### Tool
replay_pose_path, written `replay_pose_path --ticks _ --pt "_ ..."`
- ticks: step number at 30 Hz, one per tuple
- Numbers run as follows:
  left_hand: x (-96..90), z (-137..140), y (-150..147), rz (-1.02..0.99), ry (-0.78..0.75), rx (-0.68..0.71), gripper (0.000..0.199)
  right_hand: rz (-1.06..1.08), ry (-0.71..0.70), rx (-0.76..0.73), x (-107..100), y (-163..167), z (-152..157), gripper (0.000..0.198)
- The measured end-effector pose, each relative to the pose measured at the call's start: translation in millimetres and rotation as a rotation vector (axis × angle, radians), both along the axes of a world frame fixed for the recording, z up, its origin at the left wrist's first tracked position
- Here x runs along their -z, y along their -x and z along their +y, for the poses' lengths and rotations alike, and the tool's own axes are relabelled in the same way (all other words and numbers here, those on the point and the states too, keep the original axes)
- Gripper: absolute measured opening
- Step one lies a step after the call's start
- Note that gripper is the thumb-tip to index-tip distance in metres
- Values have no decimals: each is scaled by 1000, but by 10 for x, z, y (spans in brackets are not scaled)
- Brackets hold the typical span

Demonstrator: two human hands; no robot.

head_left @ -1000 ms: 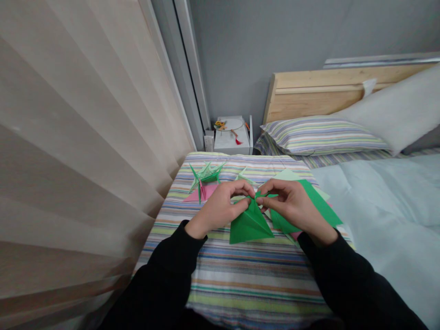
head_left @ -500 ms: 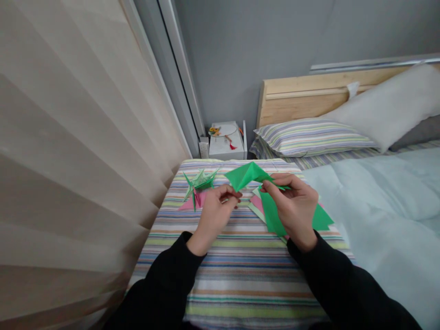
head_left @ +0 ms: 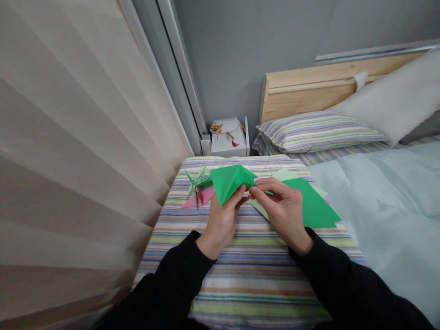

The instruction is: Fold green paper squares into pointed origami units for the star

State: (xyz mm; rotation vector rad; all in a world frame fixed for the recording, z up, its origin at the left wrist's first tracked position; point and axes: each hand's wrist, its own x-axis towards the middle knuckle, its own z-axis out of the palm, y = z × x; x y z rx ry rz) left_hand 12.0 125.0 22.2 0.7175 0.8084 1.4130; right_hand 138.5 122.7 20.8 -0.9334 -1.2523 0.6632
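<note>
Over the striped cloth of the tabletop point(head_left: 254, 261), left hand point(head_left: 220, 222) has the green folded paper point(head_left: 228, 181) gripped, thumb on the near side, fingers mostly hidden behind. Right hand point(head_left: 285, 206) is closed in a pinch at the paper's right end, fingertips just beside the left hand's. Paper is held up off the cloth, broad flap fanned out to the left. Right hand and wrist block part of the flat green sheet point(head_left: 316, 206); pale green sheet point(head_left: 284, 173) pokes out past its far edge. Left of the held paper: a cluster of folded pieces, pale green point(head_left: 200, 176) and pink point(head_left: 207, 197), partly blocked by the flap and left hand. Curtain point(head_left: 75, 151) hangs along the left side; pale blue bedding point(head_left: 385, 188) borders the right. Beyond the far edge: white nightstand point(head_left: 220, 147) with a red tassel point(head_left: 234, 143), then striped pillow point(head_left: 323, 132) and wooden headboard point(head_left: 295, 101) to its right.
</note>
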Motion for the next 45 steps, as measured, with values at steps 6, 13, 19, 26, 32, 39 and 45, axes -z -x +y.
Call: replay_pose_path --ticks 6,13,19,26,32,39,45 --pt "-44 -9 -41 -88 16 48 36 55 47 -79 41 66 0 14" --pt "-77 1 -35 -21 52 -44 29 139 146 -103 45 94 1 18" --pt "-66 7 -26 -117 84 -18 33 157 180 -98 37 70 12 20" --pt "-41 26 -27 -114 85 -44 33 157 183 -134 39 67 9 22" --pt "-51 40 -28 -86 91 -79 34 172 136 -129 9 105 -14 19" --pt "-38 59 -27 -42 63 -108 31 166 113 -119 40 130 -13 20" --pt "-71 74 17 -53 20 -102 20 155 171 -142 59 139 -48 22"
